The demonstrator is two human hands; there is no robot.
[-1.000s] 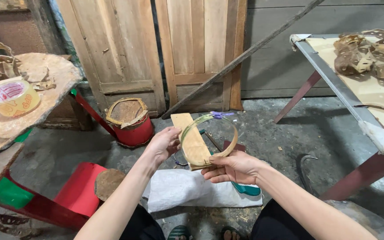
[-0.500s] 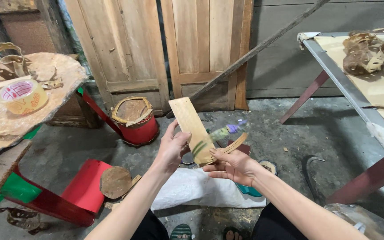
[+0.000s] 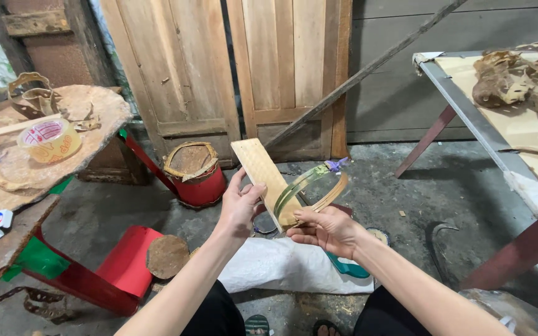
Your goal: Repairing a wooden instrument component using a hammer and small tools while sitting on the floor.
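Dead centre of the frame, the left hand (image 3: 239, 208) has its fingers clamped on the edge of a flat woven bamboo panel (image 3: 261, 177), thumb on the near face and fingertips behind. The right hand (image 3: 326, 229) pinches the panel's lower end, fingers closed over it along with a thin bent bamboo strip (image 3: 314, 190) that curves up and to the right of the panel. Both pieces are held in the air above a white sack (image 3: 287, 269) on the floor.

My take on doing this bit well: hold the strip tight against the panel at the pinch so it doesn't spring loose, and let the left hand steady the panel rather than twist it.

Around it: a red bucket (image 3: 195, 174) with a rough rim sits just left of centre by the wooden doors (image 3: 238, 62). Roll of tape (image 3: 50, 140) on the tabletop (image 3: 7, 180) at left. Another tabletop (image 3: 518, 124) at upper right carries a heap of dried strips (image 3: 518, 74).
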